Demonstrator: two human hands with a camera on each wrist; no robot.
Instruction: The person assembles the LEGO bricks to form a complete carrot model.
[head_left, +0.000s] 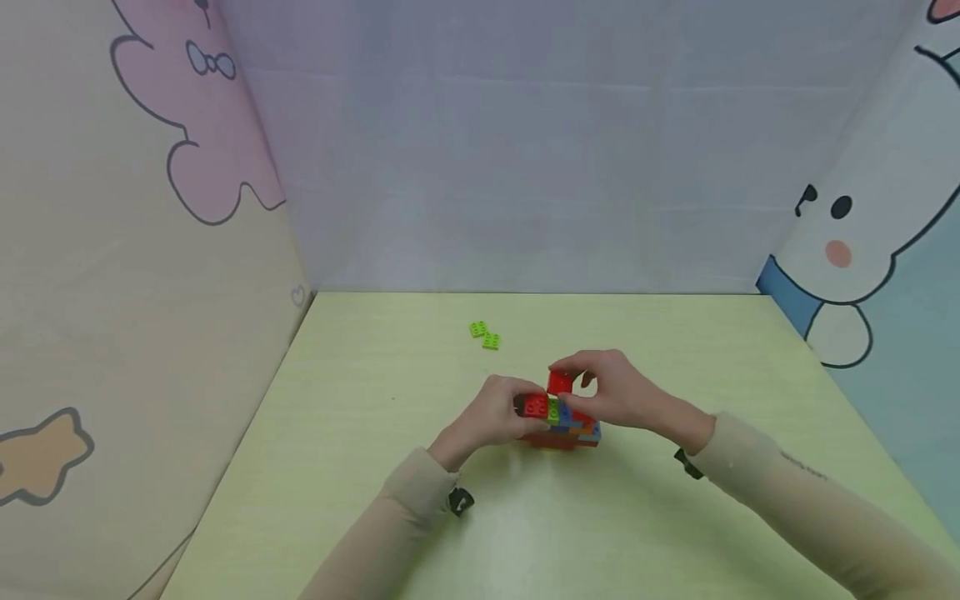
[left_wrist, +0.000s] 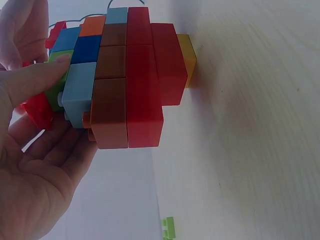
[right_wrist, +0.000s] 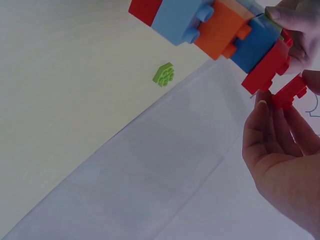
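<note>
A stepped build of toy building bricks (head_left: 562,437) is above the table's middle, in red, brown, orange, blue, light blue and green. My left hand (head_left: 495,414) grips its left end; in the left wrist view the thumb (left_wrist: 37,80) presses along a green brick and the other fingers reach behind. Seen from there, the lower tiers (left_wrist: 142,75) are long red and brown rows, with a yellow brick (left_wrist: 188,57) at the bottom. My right hand (head_left: 618,392) pinches a loose red brick (right_wrist: 290,92) between thumb and fingertips, close over the build's studded top.
Two flat lime-green bricks (head_left: 491,342) lie farther back on the pale table (head_left: 375,358), left of the build. Behind the table hangs a plain pale backdrop (head_left: 487,167). Printed cartoon panels (head_left: 847,250) stand along both sides.
</note>
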